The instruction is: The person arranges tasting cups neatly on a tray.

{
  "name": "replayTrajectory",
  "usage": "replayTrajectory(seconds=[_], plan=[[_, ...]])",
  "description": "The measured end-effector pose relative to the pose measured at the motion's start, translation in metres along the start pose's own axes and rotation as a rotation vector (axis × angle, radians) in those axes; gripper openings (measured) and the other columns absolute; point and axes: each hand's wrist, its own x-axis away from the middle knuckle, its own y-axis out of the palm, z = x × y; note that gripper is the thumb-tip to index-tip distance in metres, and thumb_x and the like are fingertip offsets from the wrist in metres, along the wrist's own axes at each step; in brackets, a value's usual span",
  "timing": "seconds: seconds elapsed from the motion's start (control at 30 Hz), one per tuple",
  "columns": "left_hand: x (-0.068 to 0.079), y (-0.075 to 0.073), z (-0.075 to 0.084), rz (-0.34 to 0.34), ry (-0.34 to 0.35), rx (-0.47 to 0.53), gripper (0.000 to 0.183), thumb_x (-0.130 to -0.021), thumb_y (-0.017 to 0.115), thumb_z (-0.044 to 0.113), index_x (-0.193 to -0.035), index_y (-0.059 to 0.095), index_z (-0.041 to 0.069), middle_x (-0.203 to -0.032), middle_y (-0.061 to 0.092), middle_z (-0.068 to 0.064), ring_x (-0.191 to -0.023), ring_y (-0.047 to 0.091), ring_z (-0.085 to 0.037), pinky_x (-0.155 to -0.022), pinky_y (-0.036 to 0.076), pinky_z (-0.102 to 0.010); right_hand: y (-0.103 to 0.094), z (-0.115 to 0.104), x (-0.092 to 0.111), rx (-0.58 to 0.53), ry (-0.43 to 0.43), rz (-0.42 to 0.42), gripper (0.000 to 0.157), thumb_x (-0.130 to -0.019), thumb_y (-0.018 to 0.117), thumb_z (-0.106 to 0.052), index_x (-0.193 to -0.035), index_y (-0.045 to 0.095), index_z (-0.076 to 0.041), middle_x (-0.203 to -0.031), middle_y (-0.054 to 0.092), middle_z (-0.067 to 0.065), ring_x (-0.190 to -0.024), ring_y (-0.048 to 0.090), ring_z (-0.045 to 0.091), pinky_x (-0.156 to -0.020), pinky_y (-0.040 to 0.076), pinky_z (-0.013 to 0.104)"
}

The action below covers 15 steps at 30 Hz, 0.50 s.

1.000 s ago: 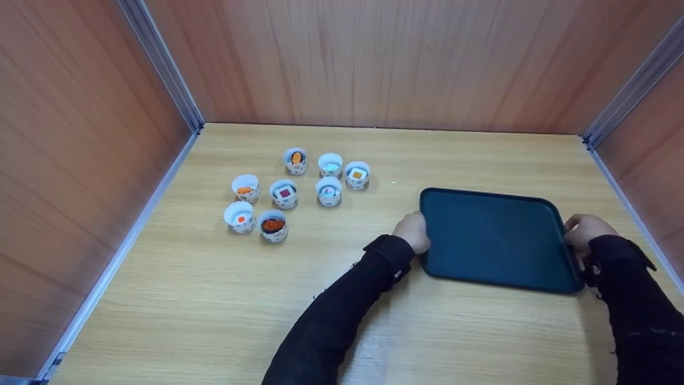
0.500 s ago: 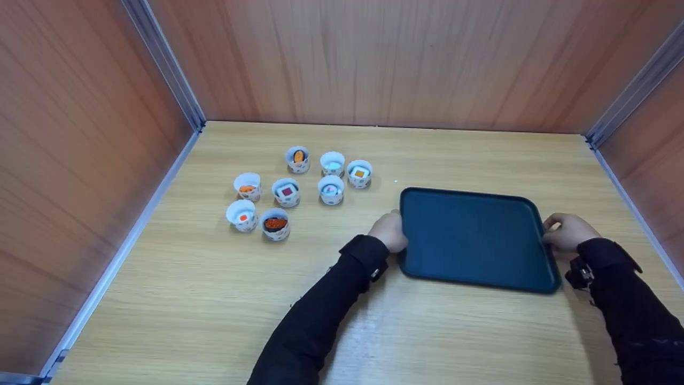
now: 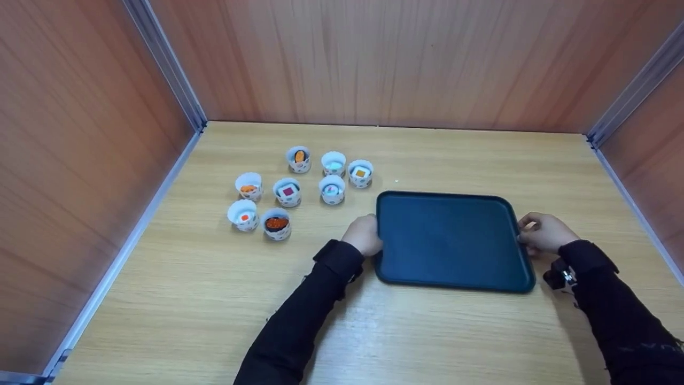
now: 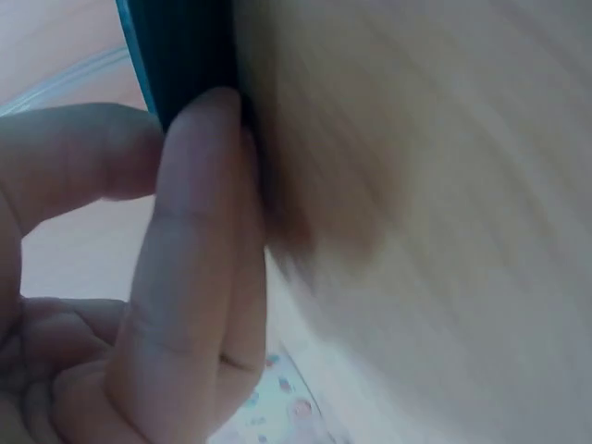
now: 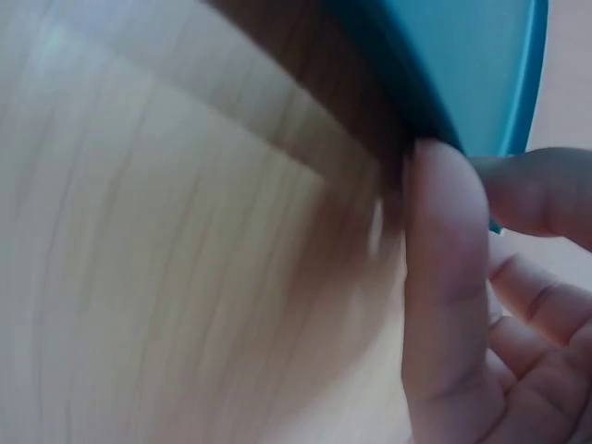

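Note:
A dark green rectangular tray [image 3: 451, 240] with rounded corners lies between the two hands, right of the middle in the head view. The left hand [image 3: 364, 235] grips its left edge; in the left wrist view, thumb and fingers pinch the tray's rim [image 4: 180, 55]. At the opposite edge, the right hand [image 3: 546, 233] pinches the rim between thumb and fingers, which the right wrist view shows close up beside the teal rim [image 5: 435, 83]. Fingertips under the tray are partly hidden. Whether the tray touches the table is hard to tell.
Several small patterned paper cups with sushi-like pieces inside stand left of the tray. Nearest the left hand is the cup with orange-red topping [image 3: 276, 224]; a cup with a yellow square [image 3: 360, 174] stands behind. Wooden panels [image 3: 374, 64] enclose the table [image 3: 214, 299].
Both hands have moved left together, carrying or sliding the tray with them toward the cups. The grip on both edges stays the same. The cups have not moved on the table.

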Motion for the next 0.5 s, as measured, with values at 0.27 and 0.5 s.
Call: replayTrajectory(seconds=[0.27,0.5], plan=[[0.010,-0.012,-0.022,0.017,-0.058,0.041,0.021,-0.087,0.062,0.006,-0.106,0.064,-0.002,-0.097,0.066,-0.014,-0.078,0.058,-0.023,-0.072,0.049,-0.034,0.017,-0.014,-0.002,-0.066,-0.012,-0.021,0.032,-0.093,0.055,-0.006,-0.119,0.047,0.011,-0.082,0.059,0.005,-0.064,0.062,0.011,-0.061,0.056,0.026],[0.019,-0.021,-0.039,0.032,-0.076,0.063,0.016,-0.085,0.064,0.006,-0.099,0.062,-0.001,-0.090,0.063,-0.011,-0.075,0.055,-0.023,-0.069,0.046,-0.033,0.031,-0.026,-0.003,-0.092,-0.035,-0.039,0.030,-0.094,0.055,-0.006,-0.118,0.045,0.009,-0.083,0.056,0.005,-0.065,0.061,0.012,-0.061,0.056,0.027]])
